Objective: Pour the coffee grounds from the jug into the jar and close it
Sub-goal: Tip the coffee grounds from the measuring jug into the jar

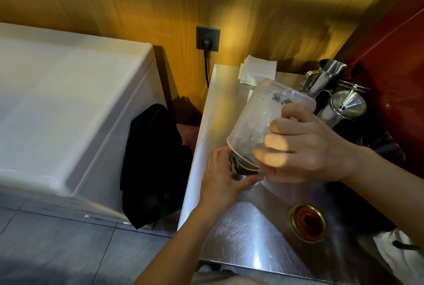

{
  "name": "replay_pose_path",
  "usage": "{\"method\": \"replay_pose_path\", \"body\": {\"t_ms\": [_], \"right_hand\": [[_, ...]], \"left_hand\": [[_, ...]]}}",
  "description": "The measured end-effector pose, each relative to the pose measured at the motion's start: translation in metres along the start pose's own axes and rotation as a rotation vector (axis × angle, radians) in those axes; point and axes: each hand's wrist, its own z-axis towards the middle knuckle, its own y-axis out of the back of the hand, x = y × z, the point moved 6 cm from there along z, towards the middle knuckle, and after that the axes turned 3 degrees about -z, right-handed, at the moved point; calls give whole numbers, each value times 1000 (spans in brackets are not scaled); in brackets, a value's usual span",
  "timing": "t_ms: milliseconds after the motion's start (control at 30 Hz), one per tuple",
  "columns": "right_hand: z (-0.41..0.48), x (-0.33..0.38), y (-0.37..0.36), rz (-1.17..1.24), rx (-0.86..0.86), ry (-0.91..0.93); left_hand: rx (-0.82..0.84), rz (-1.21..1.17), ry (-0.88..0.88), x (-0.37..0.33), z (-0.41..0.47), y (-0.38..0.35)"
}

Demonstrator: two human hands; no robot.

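My right hand (305,147) grips the handle of a clear plastic jug (259,119), tipped steeply with its mouth down over the jar. Specks of dark coffee grounds cling to the jug's inside wall. The glass jar (238,170) stands on the steel counter (241,239), mostly hidden by the jug's rim and my hands; dark grounds show inside it. Wrapped around the jar's left side, my left hand (220,181) holds it steady. The jar's gold lid (307,222) lies upside down on the counter to the right, apart from both hands.
Steel pitchers (328,76) and a lidded steel pot (344,108) crowd the counter's back right. White napkins (257,69) lie at the back. A white chest freezer (68,101) stands left, with black cloth (151,163) in the gap. White paper (399,252) lies at the right front.
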Motion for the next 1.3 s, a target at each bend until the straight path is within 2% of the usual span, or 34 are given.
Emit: {"method": "replay_pose_path", "body": {"t_ms": [400, 833, 1100, 1300], "right_hand": [[-1, 1, 0, 77, 50, -16], [-3, 4, 1, 32, 61, -24], [-2, -7, 6, 89, 52, -119], [-11, -18, 3, 123, 20, -293]], "left_hand": [[-14, -34, 24, 8, 2, -2], [-21, -43, 30, 9, 2, -1], [41, 20, 26, 2, 1, -1], [49, 29, 20, 4, 2, 0]]}}
